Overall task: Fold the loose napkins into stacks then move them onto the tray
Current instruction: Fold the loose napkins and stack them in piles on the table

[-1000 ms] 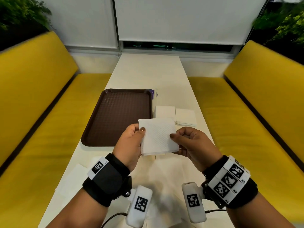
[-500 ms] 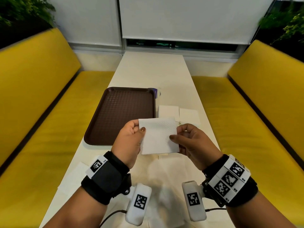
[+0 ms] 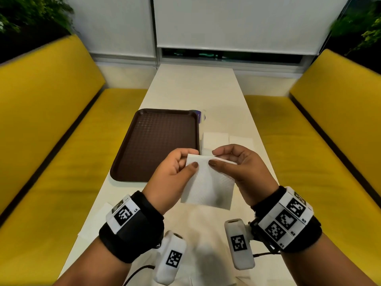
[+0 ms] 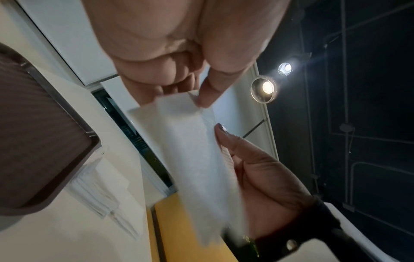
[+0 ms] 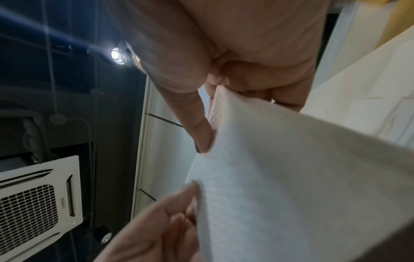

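Note:
A white folded napkin (image 3: pixel 208 184) hangs in the air above the near part of the table, held by its top edge. My left hand (image 3: pixel 175 172) pinches the top left corner between thumb and fingers. My right hand (image 3: pixel 237 166) pinches the top right part the same way. The left wrist view shows the napkin (image 4: pixel 197 159) edge-on with both thumbs on it; the right wrist view shows its broad face (image 5: pixel 302 186). Behind my hands, two stacks of folded napkins (image 3: pixel 216 139) lie on the table right of the brown tray (image 3: pixel 156 145), which holds nothing.
The long white table (image 3: pixel 195 89) runs away from me between two yellow benches (image 3: pixel 51 141). Loose unfolded napkins (image 3: pixel 99 219) lie on its near end under my wrists. A small purple-and-white object (image 3: pixel 201 116) sits at the tray's far right corner.
Both hands have shifted from the napkin's sides up to its top edge, coming closer together. The napkin now hangs lower and tilts toward me.

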A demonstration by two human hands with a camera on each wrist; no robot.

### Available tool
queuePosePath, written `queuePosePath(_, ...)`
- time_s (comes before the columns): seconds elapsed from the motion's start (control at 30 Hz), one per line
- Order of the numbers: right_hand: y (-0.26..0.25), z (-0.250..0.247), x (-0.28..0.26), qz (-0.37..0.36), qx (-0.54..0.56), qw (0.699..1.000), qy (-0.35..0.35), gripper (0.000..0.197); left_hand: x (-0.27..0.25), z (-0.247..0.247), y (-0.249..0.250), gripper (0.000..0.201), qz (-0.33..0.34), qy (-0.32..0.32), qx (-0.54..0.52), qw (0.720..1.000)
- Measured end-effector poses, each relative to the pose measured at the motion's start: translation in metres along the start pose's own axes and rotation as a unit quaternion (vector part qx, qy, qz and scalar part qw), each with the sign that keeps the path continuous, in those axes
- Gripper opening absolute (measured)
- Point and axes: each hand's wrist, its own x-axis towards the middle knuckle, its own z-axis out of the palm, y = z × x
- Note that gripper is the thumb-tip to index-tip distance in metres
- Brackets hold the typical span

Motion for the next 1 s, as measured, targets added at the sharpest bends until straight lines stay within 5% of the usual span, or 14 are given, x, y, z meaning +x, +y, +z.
queuePosePath(0.2, -0.001, 0.003, -0.002, -0.017, -0.020, 0.999, -0.030, 0.014, 0.004, -0.001, 0.001, 0.022, 0.045, 0.046, 0.015, 0.998)
queuePosePath(0.57, 0.003, -0.017, -0.006, -0.057, -0.094, 0.993, -0.049, 0.008, 0.013, 0.014, -0.002, 0.007, 0.066, -0.014, 0.085, 0.994)
queuePosePath(0.8, 0.012, -0.058, -0.001, -0.013, -0.063, 0.997, -0.032, 0.010, 0.029, 0.024, -0.011, 0.027, 0.032, -0.035, 0.090, 0.995)
queuePosePath(1.0, 0.016, -0.091, 0.007, -0.002, -0.050, 0.999, -0.022, 0.007, 0.045, 0.038, -0.016, 0.016, -0.013, -0.030, 0.060, 0.998)
